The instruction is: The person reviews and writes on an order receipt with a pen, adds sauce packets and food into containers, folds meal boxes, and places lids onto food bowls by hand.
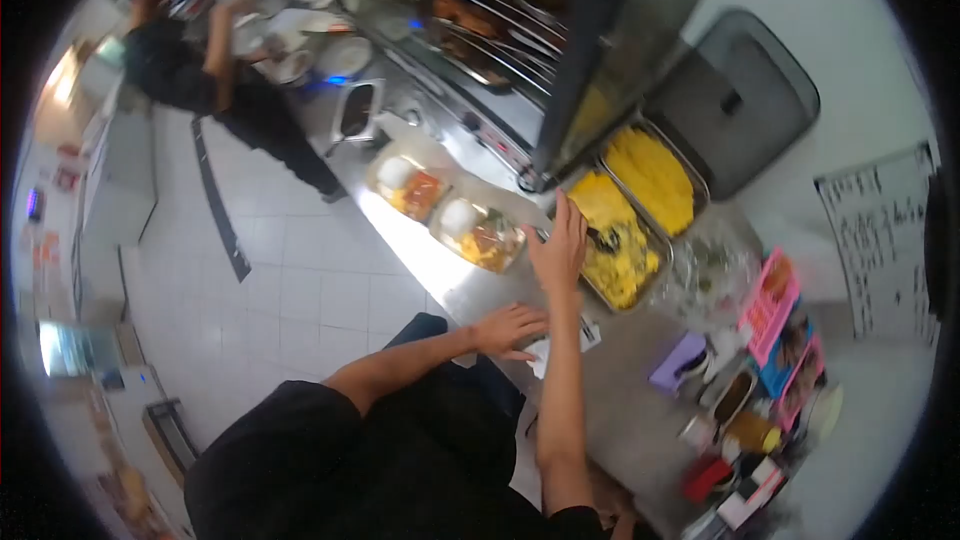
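My left hand (508, 330) lies at the edge of the steel counter, fingers apart, beside a white paper or cloth (540, 358). Further forward, my right hand (558, 245) is raised between a clear food container (478, 232) and a metal tray of yellow food (615, 240). Its thumb stands apart from its fingers, with nothing visible between them. Each of two clear containers, this one and a second container (408, 185), holds a white mound and orange and yellow food. A dark utensil (603, 238) rests in the yellow food.
A glass-fronted cabinet (500, 30) with racks stands behind the containers. Another tray of yellow food (652, 178) and a grey lid (735, 105) are at the right. Pink baskets (770, 305) and a purple box (680, 360) sit nearer. Another person (190, 70) stands at the upper left.
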{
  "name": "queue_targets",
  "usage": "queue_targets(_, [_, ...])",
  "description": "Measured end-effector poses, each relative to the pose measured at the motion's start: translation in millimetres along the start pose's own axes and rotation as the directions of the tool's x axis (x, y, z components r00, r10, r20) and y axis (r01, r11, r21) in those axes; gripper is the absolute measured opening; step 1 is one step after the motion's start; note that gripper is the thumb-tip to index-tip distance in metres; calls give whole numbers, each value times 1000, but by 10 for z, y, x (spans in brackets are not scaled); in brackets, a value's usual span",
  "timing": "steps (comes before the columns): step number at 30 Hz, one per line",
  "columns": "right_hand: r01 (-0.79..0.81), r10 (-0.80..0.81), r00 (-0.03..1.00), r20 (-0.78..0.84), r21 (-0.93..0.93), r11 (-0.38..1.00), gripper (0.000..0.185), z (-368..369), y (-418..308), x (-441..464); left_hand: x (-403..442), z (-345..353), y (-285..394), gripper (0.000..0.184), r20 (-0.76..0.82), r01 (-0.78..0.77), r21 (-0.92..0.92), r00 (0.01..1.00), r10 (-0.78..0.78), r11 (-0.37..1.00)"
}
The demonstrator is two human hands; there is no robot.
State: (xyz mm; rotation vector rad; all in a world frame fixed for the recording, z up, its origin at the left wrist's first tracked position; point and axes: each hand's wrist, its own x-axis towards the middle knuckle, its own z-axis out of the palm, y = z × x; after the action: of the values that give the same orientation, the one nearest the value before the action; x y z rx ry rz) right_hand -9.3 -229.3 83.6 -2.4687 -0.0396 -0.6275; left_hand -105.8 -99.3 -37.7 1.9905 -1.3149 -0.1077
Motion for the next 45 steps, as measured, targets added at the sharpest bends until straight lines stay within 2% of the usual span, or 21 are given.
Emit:
queue_targets(1, [30, -27, 991, 130, -19, 999, 36, 110, 35, 95, -214, -115, 62, 71, 34, 182, -45, 983, -181, 982])
queue_targets(3, [-23, 67, 829, 555, -85, 996, 39, 292, 197, 100, -575, -396, 37, 60, 117, 496, -134, 868, -483, 858])
queue_targets(5, [36, -55, 876, 480, 49, 998, 42, 341, 219, -258, -713, -750, 0, 57, -224, 643, -25, 743, -631, 766])
queue_targets(7, [-92, 76, 810, 581, -1, 996, 48, 93, -100, -736, -792, -1044, -93, 53, -223, 791, -292, 490, -843, 537])
queue_targets(8, [-157, 55, 838, 543, 143, 977, 49, 51, -208, -1009, -820, -1132, -141, 50, -181, 814, -426, 351, -919, 395])
queue_targets(11, [-242, 59, 805, 591, 236, 941, 55, 67, -328, -1430, -930, -1032, -604, 50, -249, 706, -395, 534, -808, 588])
queue_targets(12, [-221, 74, 844, 532, 219, 950, 57, 129, -328, -1452, -874, -1011, -678, 48, -300, 700, -335, 556, -775, 631])
queue_targets(15, [-205, 161, 935, 317, 111, 972, 62, 250, -394, -1253, -575, -1281, -678, 45, -160, 601, -431, 684, -712, 673])
queue_targets(16, [-191, 173, 948, 266, 40, 981, 63, 408, -298, -1167, -539, -1202, -786, 51, -174, 574, -332, 743, -646, 749])
queue_targets(19, [-257, 286, 936, 206, -158, 953, 65, 789, -116, -1150, -445, -1001, -1020, 59, -227, 389, -712, 659, -717, 584])
queue_targets(20, [-307, 344, 924, 166, -215, 927, 66, 883, -54, -1211, -435, -1101, -1080, 64, -58, 366, -872, 582, -811, 324])
queue_targets(23, [-337, 414, 905, 96, -433, 836, 68, 836, -121, -1275, -700, -1178, -1403, 63, -25, 284, -944, 447, -894, 168])
queue_targets(24, [-367, 468, 876, 114, -473, 801, 68, 787, -184, -1252, -692, -1991, -890, 64, 223, 775, -595, 415, -882, 214])
queue_targets(27, [-326, 508, 853, 115, -644, 692, 68, 817, -252, -1192, -928, -1266, -690, 73, -90, 802, 97, 597, -797, 589])
queue_targets(29, [-260, 463, 884, 66, -753, 604, 69, 810, -409, -1181, -874, -1258, -356, 80, 8, 820, 167, 554, -833, 547])
queue_targets(31, [-407, 661, 744, 102, -715, 569, 78, 782, -483, -1109, -773, -1225, -295, 87, 61, 827, 162, 536, -842, 538])
queue_targets(33, [-549, 839, 510, 192, -678, 489, 83, 677, -677, -974, -723, -1091, -432, 91, 82, 820, 97, 558, -826, 564])
queue_targets(36, [-595, 858, 483, 174, -654, 467, 91, 728, -418, -1211, -573, -852, -681, 96, 32, 704, 248, 681, -732, 666])
queue_targets(39, [-727, 849, 403, 342, -443, 524, 83, 695, -26, -1493, -518, -1204, -860, 96, 348, 848, -256, 529, -774, 464])
queue_targets(42, [-914, 843, 334, 421, -76, 399, 57, 545, -318, -1536, -662, -1081, -898, 96, 26, 721, -382, 634, -773, 578])
queue_targets(45, [-882, 768, 469, 437, 287, 375, 32, 481, -426, -1638, -734, -1121, -880, 97, -123, 695, -341, 635, -763, 633])
